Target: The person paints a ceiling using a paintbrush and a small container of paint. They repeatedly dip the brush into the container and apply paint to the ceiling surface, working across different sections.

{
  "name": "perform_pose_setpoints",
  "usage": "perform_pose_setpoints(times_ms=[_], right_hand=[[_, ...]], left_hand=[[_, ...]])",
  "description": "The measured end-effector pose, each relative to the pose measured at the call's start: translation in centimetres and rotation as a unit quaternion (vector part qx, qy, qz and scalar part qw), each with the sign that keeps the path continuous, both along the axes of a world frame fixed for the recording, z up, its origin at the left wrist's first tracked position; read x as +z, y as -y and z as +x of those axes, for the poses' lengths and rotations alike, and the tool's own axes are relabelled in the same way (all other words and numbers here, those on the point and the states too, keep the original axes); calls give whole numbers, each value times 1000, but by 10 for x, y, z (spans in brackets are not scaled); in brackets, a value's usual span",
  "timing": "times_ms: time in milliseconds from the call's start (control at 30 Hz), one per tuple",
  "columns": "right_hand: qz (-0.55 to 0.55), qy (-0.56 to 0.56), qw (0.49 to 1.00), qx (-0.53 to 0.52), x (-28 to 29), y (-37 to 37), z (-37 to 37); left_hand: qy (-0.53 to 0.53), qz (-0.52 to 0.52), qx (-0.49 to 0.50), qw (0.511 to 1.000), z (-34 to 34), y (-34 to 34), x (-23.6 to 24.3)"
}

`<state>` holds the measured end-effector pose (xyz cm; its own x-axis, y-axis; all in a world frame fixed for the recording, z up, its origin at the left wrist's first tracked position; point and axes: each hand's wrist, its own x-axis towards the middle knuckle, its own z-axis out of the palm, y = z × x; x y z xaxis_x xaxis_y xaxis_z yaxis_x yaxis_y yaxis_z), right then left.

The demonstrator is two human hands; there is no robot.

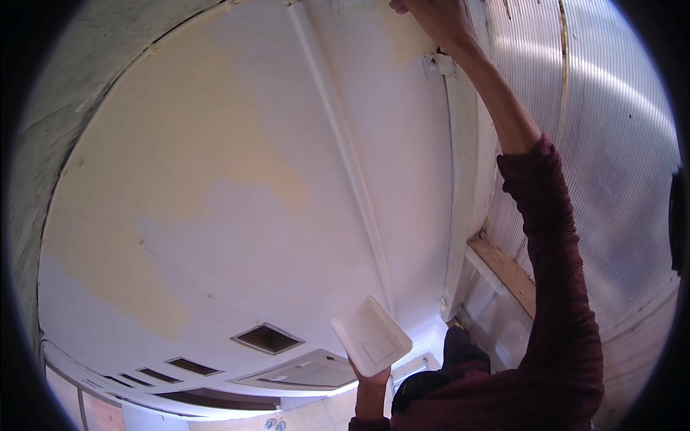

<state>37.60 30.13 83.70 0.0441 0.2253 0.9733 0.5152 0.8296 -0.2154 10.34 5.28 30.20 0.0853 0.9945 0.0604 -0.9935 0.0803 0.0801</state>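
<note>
Low in the picture, my left hand grips a shallow white plastic tray from beneath, its hollow side facing up. A few faint smears show inside it. My right arm, in a rolled dark red sleeve, reaches far up to the top edge. There my right hand is closed, its fingers partly cut off by the frame, so what they hold does not show. It is close to a large painted surface, white with broad yellowish patches. A pale, streaked, bristly-looking patch lies left of the fingers.
A narrow white batten runs along the painted surface. On the right are a white beam, ribbed translucent sheeting and a wooden ledge. Dark openings and a white door panel appear lower down. Blue slippers lie on the floor.
</note>
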Motion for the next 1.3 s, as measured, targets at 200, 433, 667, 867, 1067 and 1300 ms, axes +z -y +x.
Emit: perform_pose_setpoints(times_ms=[200,433,667,867,1067,1300], right_hand=[[197,-47,978,59,-82,1,-36],[55,36,997,45,-239,41,-37],[-86,90,990,66,-326,68,-19],[-116,47,989,75,-246,53,1],[36,-86,989,117,-181,52,-13],[-251,45,925,283,-246,141,-33]], left_hand=[[-28,-16,9,999,1,6,3],[-3,-55,0,998,-1,4,2],[24,-72,-10,997,3,5,13],[13,-46,-20,999,1,0,-1],[-42,-45,-14,998,16,-5,43],[-49,-36,-26,998,31,-33,75]])
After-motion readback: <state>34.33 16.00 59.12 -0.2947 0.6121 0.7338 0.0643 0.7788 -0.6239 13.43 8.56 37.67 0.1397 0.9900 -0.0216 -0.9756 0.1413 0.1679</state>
